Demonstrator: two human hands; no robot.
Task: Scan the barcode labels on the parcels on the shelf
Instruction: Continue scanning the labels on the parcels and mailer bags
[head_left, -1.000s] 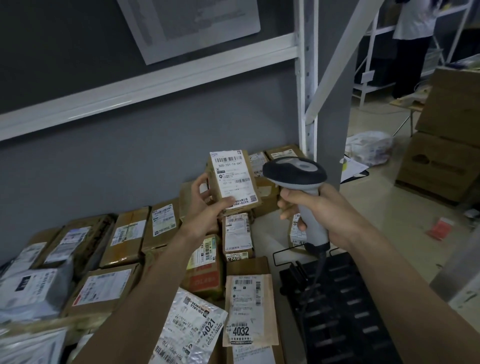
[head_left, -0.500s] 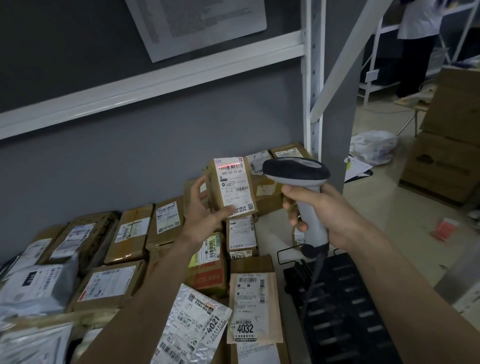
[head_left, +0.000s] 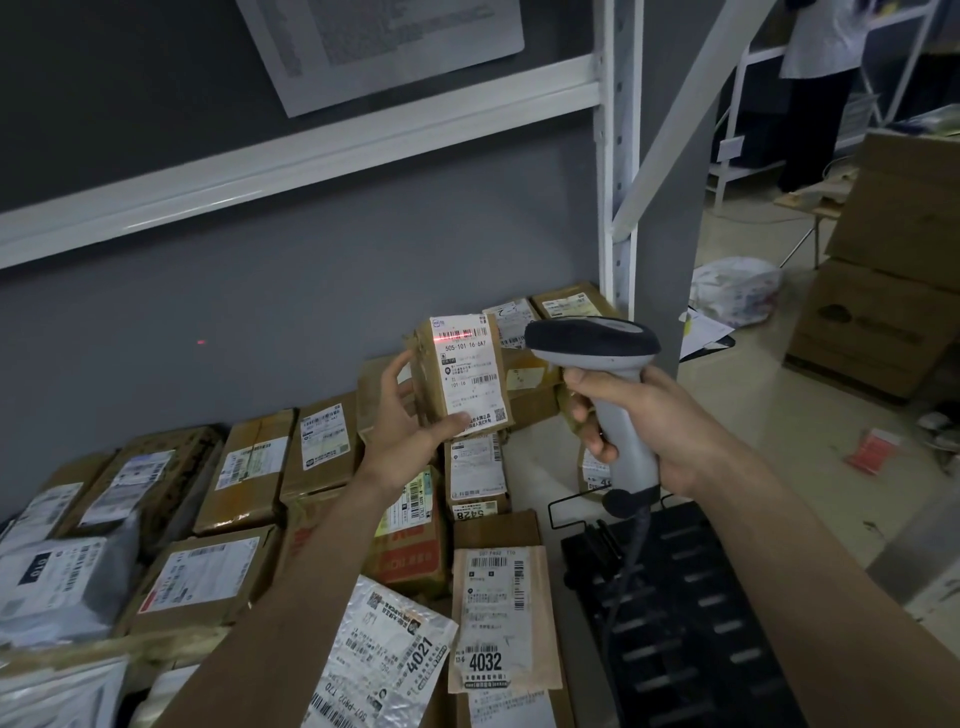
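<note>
The left hand (head_left: 410, 415) grips a parcel (head_left: 465, 374) upright above the shelf pile; the right hand (head_left: 639, 415) grasps the scanner (head_left: 597, 348). The red beam, on the top barcode half a second ago, now sits just below it, so this read looks nearly done.

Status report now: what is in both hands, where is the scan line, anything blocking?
Left hand holds small parcel upright. Right hand grips scanner. Red line on top barcode. Nothing between scanner and label.

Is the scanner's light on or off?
On. A red line glows across the barcode on the parcel that the scanner faces.
</note>
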